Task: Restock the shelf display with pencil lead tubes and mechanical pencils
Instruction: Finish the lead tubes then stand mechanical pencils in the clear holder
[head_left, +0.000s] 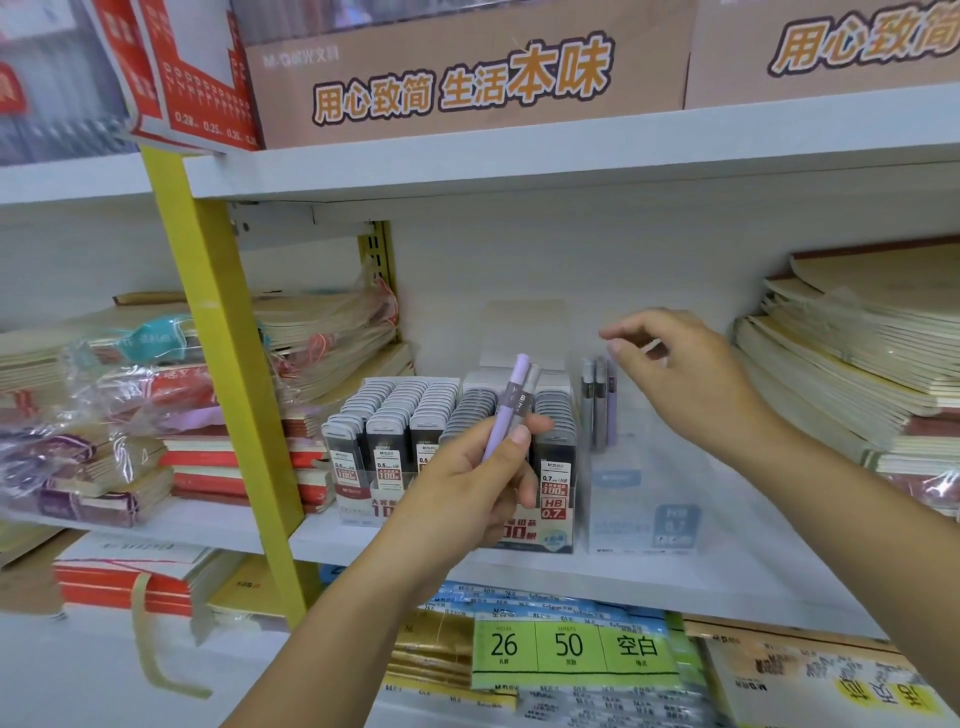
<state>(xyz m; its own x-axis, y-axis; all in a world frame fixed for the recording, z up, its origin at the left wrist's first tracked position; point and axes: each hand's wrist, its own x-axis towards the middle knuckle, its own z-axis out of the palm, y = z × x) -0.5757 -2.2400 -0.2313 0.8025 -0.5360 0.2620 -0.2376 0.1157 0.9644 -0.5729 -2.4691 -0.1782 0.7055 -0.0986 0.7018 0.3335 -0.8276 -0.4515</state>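
My left hand (480, 480) grips two mechanical pencils (511, 402), one lilac and one grey, held upright in front of the lead-tube display box (363, 506). That box holds several rows of dark lead tubes (410, 410) marked 0.5 and 0.7 HB. To its right stands a clear pencil display box (644, 499) with a few pencils (600, 402) upright at its back left. My right hand (680, 371) hovers above that clear box, fingers loosely curled, holding nothing.
The white shelf board (649, 577) carries stacks of notebooks at the right (852, 364) and wrapped notebook bundles at the left (119, 431). A yellow upright post (228, 374) stands left of the boxes. Cardboard cartons (467, 73) sit on the shelf above. Paper packs (571, 649) lie below.
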